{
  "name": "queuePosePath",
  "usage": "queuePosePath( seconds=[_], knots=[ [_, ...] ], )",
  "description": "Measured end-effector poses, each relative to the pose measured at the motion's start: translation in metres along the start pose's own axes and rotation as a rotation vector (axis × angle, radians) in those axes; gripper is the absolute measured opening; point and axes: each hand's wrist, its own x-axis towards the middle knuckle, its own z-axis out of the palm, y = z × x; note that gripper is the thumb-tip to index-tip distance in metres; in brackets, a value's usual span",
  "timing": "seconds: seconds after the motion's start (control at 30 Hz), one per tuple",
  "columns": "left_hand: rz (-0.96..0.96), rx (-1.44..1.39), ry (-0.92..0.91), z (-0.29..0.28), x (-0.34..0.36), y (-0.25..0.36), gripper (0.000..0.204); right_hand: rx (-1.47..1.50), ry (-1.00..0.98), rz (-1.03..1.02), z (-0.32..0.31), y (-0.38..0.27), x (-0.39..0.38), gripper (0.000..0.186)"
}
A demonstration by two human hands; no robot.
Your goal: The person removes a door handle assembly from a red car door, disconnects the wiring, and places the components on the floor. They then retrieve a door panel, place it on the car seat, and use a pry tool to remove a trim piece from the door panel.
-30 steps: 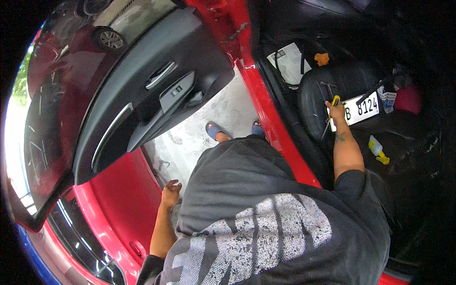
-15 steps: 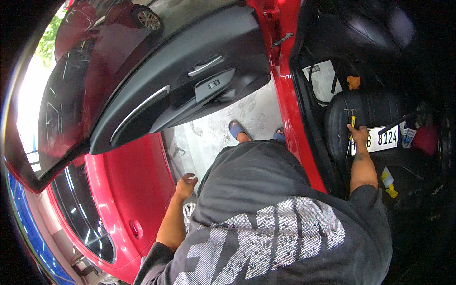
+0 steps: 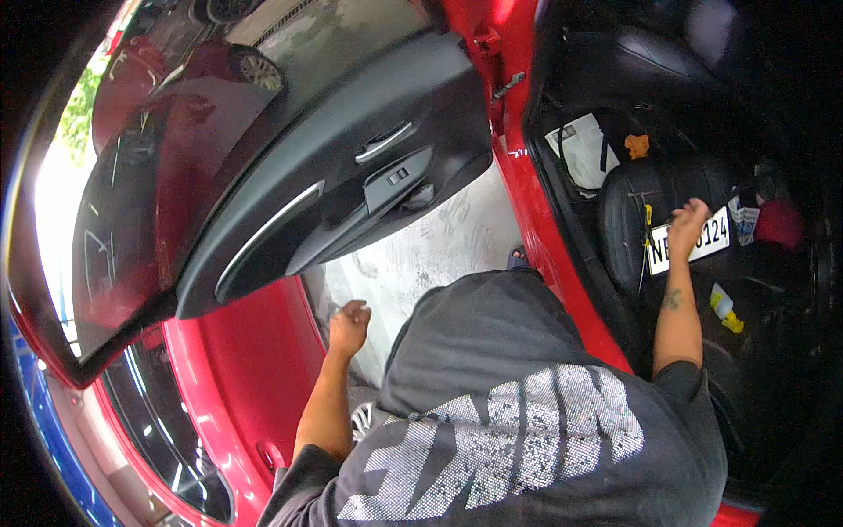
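My right hand [image 3: 688,225] hovers over a white license plate [image 3: 713,239] on the black car seat [image 3: 625,189], covering part of its dark characters. Its fingers look loosely bent and apart, with nothing seen between them. To the left of that hand, a yellow-handled tool [image 3: 648,215] with a thin metal crosspiece lies against the seat. My left hand [image 3: 349,323] hangs free beside my body, above the pale floor, fingers slightly curled and holding nothing.
An open red car door [image 3: 386,180] with a dark inner panel stands at the left. A white-and-yellow bottle [image 3: 725,309], a printed packet [image 3: 745,220], a red item [image 3: 778,223], an orange cloth [image 3: 637,146] and a white sheet [image 3: 580,151] lie inside the car.
My right hand has let go of the yellow-handled tool, which stays on the seat, and moved right over the plate. My left hand has risen a little in the picture.
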Motion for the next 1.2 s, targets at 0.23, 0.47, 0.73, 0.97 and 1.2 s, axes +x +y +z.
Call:
queuePosePath(
  seconds=[0.23, 0.47, 0.73, 0.97, 1.2],
  knots=[
    [0.392, 0.151, 0.282, -0.051, 0.113, 0.054, 0.036, -0.366, -1.122, -0.02, 0.028, -0.245, -0.178, 0.082],
    [0.494, 0.299, 0.264, -0.029, 0.143, 0.071, 0.062, -0.195, -1.2, -0.258, 0.059, -0.272, -0.308, 0.036],
    [0.534, 0.354, 0.29, -0.016, 0.192, 0.058, 0.074, -0.227, -1.322, -0.346, 0.14, -0.293, -0.318, 0.044],
    [0.56, 0.529, 0.747, 0.054, 0.248, 0.069, 0.068, -0.187, -1.656, -0.721, 0.378, -0.154, -0.388, 0.056],
    [0.603, 0.551, 1.046, 0.093, 0.267, 0.036, 0.078, 0.141, -1.667, -0.662, 0.507, -0.143, -0.441, 0.045]
  ],
)
